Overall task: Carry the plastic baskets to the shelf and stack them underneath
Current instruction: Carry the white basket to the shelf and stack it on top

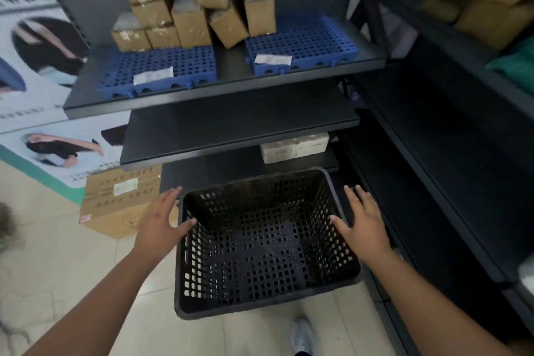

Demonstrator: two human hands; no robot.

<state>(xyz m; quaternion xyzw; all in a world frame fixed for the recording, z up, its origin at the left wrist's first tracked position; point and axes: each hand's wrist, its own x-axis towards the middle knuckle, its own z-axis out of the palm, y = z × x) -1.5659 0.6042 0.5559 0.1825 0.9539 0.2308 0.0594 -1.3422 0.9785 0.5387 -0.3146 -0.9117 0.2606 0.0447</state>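
A black perforated plastic basket [260, 240] sits below me in front of the dark metal shelf unit [231, 136], its far end at the lowest shelf. My left hand [161, 217] is flat and open beside the basket's left rim, thumb touching or just over the rim. At the basket's right side my right hand [361, 220] is also open, fingers spread, with its thumb over the rim. Neither hand grips anything.
A cardboard box [121, 199] stands on the tiled floor left of the basket. Upper shelf holds blue perforated trays [303, 40] and several taped brown parcels [190, 20]. A white packet [294, 146] lies on a low shelf. Another dark shelf unit [450, 153] runs along the right. My shoe [302, 335] is below the basket.
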